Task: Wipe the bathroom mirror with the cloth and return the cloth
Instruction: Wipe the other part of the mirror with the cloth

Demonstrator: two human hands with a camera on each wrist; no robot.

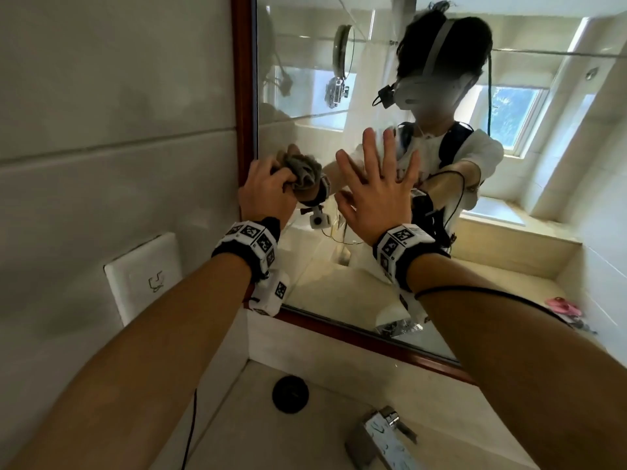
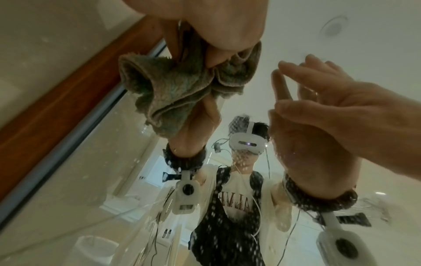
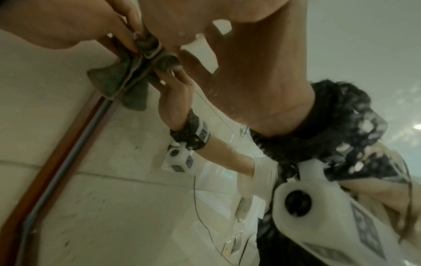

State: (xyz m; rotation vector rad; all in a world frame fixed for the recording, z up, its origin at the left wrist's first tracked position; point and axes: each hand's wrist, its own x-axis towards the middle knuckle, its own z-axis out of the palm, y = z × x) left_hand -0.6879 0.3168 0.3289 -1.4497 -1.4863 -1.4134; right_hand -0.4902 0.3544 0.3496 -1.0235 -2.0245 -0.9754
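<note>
The bathroom mirror [image 1: 339,283] has a red-brown wooden frame [image 1: 243,79]. My left hand [image 1: 269,188] grips a bunched grey-green cloth [image 1: 303,171] and holds it against the glass at the frame's left edge. In the left wrist view the cloth [image 2: 173,86] bulges out below the curled fingers [image 2: 218,30]. My right hand [image 1: 376,181] lies flat on the glass just right of the cloth, fingers straight and spread, holding nothing. In the left wrist view the right hand [image 2: 355,111] meets its own reflection at the fingertips. The cloth [image 3: 114,79] also shows in the right wrist view.
A tiled wall with a white socket cover [image 1: 142,276] is left of the mirror. Below are the stone counter [image 1: 305,347], a black round drain plug [image 1: 290,393] and a chrome tap [image 1: 383,435]. The glass reflects me, a window and a pink item [image 1: 563,305].
</note>
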